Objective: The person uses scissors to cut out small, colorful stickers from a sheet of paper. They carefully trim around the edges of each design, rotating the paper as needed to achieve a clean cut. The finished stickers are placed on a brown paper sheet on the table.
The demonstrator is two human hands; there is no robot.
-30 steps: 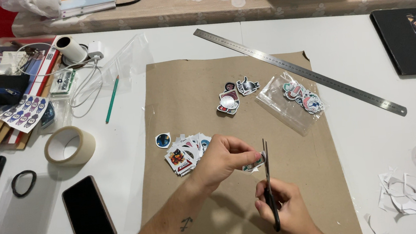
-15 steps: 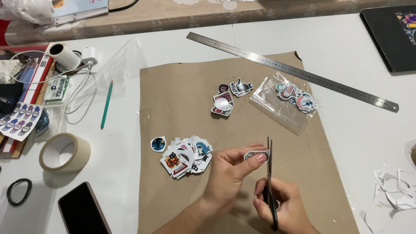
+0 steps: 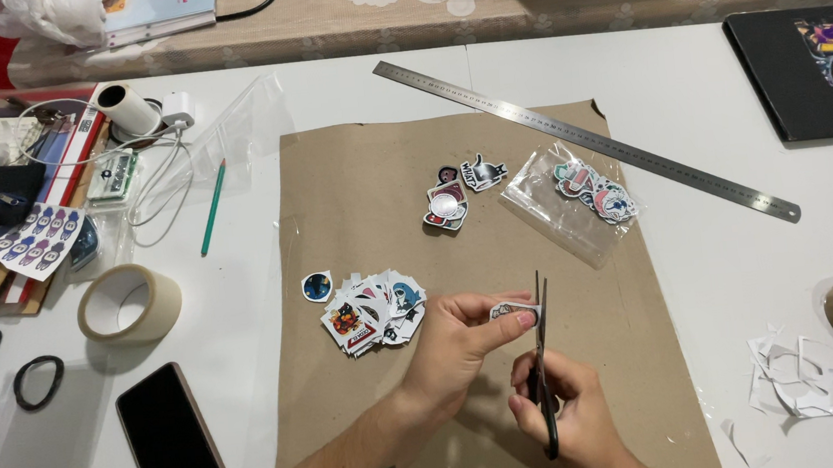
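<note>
Your left hand (image 3: 461,336): fingers pressed together in a pinch on a small sticker (image 3: 510,309), held just above the brown paper sheet (image 3: 375,218) near its lower middle.

Your right hand (image 3: 573,413): fingers closed through the handles of black scissors (image 3: 544,353), blades pointing away from you, tips right beside the sticker's edge.

Just left of your left hand: a pile of cut stickers (image 3: 373,311) on the brown paper, with one round sticker (image 3: 317,287) lying apart from it.

Further up the sheet: a small cluster of stickers (image 3: 460,192), and a clear plastic bag (image 3: 575,205) with stickers inside.

On the white table: metal ruler (image 3: 579,136), green pencil (image 3: 212,208), roll of masking tape (image 3: 128,303), black phone (image 3: 170,442), paper offcuts (image 3: 796,381) at right.
</note>
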